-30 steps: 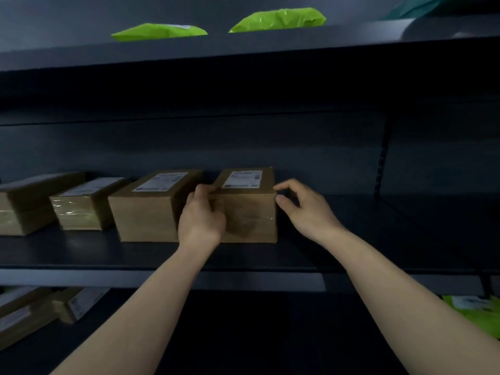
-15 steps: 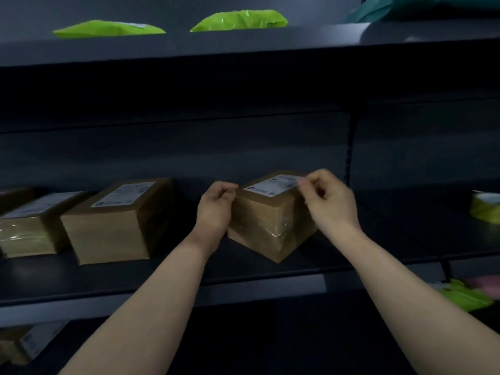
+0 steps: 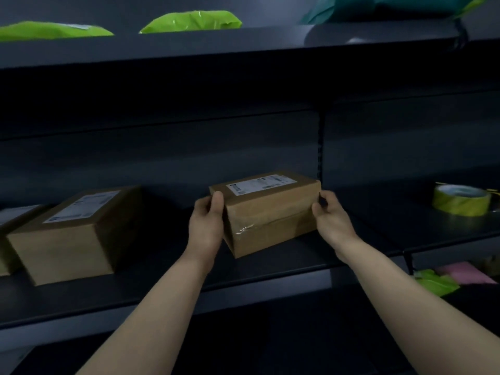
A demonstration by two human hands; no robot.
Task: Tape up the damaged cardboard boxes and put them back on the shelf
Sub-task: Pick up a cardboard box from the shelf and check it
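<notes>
A brown cardboard box [image 3: 267, 212] with a white label on top and clear tape round its side is held just over the dark shelf [image 3: 270, 266], turned at an angle. My left hand [image 3: 207, 223] grips its left end, thumb on the top corner. My right hand [image 3: 328, 216] grips its right end. A roll of yellow tape [image 3: 461, 200] lies on the shelf to the far right.
Another labelled cardboard box [image 3: 73, 234] stands on the shelf to the left, with one more cut off at the left edge. Green mailer bags [image 3: 189, 21] lie on the shelf above. Green and pink bags [image 3: 438, 280] lie on the lower shelf at right.
Both hands have pulled the box away from the row, moved it right and turned it. The view has swung right, bringing the tape roll into sight.
</notes>
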